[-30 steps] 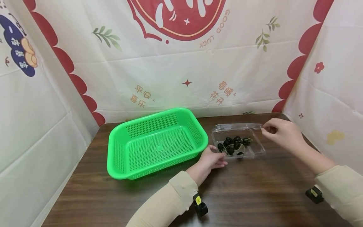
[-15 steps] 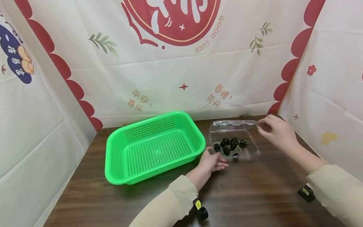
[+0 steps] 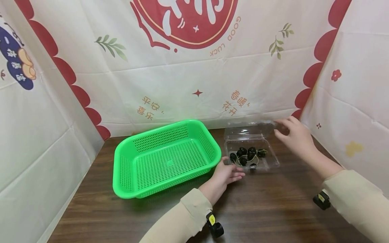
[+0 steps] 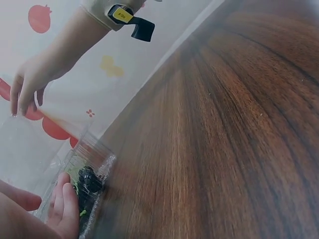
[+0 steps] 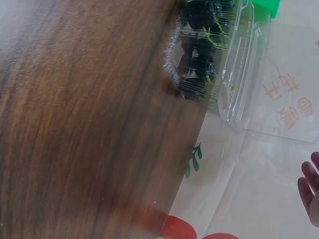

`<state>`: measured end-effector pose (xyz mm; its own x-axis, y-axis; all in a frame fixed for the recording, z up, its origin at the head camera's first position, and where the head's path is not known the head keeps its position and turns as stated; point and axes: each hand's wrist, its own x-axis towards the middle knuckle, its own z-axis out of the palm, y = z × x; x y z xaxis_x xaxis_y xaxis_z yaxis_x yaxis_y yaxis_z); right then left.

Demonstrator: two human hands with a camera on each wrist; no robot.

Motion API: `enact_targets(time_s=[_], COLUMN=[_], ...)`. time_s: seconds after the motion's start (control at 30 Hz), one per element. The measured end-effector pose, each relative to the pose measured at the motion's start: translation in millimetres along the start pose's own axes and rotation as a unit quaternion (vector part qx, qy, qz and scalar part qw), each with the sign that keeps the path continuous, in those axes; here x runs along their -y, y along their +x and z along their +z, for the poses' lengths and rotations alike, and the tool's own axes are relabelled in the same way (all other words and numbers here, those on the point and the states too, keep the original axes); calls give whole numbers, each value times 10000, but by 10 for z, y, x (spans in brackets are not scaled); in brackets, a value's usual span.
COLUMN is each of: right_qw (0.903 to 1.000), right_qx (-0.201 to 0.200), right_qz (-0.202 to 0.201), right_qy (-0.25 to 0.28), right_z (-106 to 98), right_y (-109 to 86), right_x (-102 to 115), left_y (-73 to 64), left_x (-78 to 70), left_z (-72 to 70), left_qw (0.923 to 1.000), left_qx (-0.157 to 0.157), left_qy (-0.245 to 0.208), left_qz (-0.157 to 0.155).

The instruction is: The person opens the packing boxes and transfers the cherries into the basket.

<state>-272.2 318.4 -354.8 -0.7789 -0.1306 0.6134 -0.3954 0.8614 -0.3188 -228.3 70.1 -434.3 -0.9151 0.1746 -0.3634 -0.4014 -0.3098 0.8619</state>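
Observation:
A clear plastic clamshell box [image 3: 271, 164] holds several dark grapes [image 3: 243, 152] on thin green stems. Its see-through lid [image 3: 243, 131] is raised along the back side; in the right wrist view the lid [image 5: 279, 84] stands up from the grapes. My left hand [image 3: 224, 173] rests at the box's near left corner with fingers extended along the front; in the left wrist view, its fingers [image 4: 64, 206] overlap the box wall. At the lid's right corner is my right hand [image 3: 296, 136], index finger near the lid edge and thumb spread apart from it.
Left of the box stands a green perforated plastic basket [image 3: 170, 182], its near right corner close to my left hand. Both sit on a dark wooden table [image 3: 261, 209]. Printed white cloth [image 3: 170, 81] hangs behind and along both sides.
The lid has swung further up and back, and my right hand has moved with it, its thumb and fingers now spread. My left hand stays at the box. The head view has shifted slightly.

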Motion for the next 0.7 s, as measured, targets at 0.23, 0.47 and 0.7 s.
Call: enact_targets(time_s=[0.23,0.47,0.7], right_qw=[9965,9925,9872], right_qx=[666,913,1184], right_qz=[431,588,680], right_qy=[260,558,822], right_z=[23,70,127], right_y=[49,100,236], right_x=[-33,-75,-108], left_y=[14,39,101], left_x=[28,55,67], left_z=[21,25,3], left_qw=[9999,9995,9991], left_qx=[-14,-75,-44], left_qy=[-104,-230,-208], left_qz=[3,191,375])
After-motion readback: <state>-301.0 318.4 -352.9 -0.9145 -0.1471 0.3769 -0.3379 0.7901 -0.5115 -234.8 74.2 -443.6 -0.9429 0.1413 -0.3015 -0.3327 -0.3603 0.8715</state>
